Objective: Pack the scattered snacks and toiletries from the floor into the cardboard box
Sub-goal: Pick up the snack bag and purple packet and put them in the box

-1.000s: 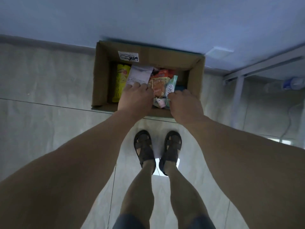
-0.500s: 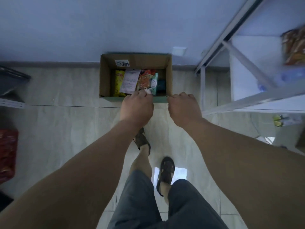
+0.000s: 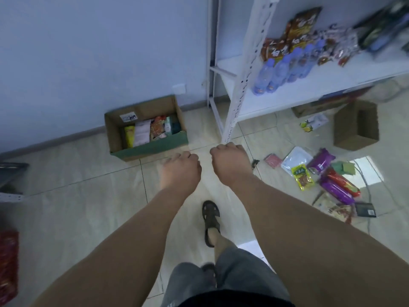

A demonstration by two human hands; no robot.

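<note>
Both arms are reaching forward over the floor (image 3: pixel 77 202). The left hand (image 3: pixel 180 171) and right hand (image 3: pixel 230 165) are hanging side by side, fingers loosely curled, holding nothing. The cardboard box (image 3: pixel 150 147) is sitting against the wall, containing packets upright. Scattered snacks (image 3: pixel 327 176) are lying right.

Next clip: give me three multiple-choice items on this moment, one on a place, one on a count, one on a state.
1. The cardboard box stands: A) on the shelf B) on the floor by the wall C) under the shelf
2. Purple packets among the floor snacks: A) none B) two C) five
3. The hands hold: A) nothing B) a bottle C) a packet

Key: 1 B, it sits against the baseboard. 2 B, one purple packet lies above another. 3 A, left hand and right hand hang loosely curled and bare.
</note>
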